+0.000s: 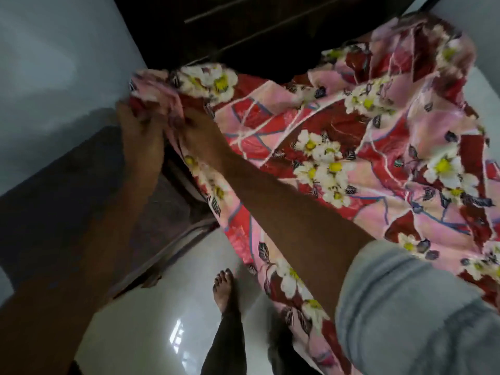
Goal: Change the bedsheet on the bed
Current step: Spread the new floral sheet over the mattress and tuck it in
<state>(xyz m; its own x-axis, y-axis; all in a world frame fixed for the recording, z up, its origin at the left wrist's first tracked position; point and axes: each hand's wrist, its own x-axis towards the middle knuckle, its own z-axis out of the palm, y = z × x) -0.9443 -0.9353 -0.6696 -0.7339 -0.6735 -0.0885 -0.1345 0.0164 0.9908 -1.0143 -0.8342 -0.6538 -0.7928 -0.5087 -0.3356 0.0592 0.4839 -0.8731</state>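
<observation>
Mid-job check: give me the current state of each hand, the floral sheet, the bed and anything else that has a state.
left hand: closed on the bunched corner of the sheet.
right hand: gripping the same corner, beside the left hand.
floral bedsheet: rumpled, spread over the bed, its edge hanging down the side towards the floor.
bed frame: dark side partly uncovered below the corner.
bare foot: planted on the glossy floor.

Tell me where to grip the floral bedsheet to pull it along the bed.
Grip the bunched corner of the floral bedsheet, coming from the bed's left edge, where the left hand and right hand already clutch it; gathered folds there give purchase.
</observation>
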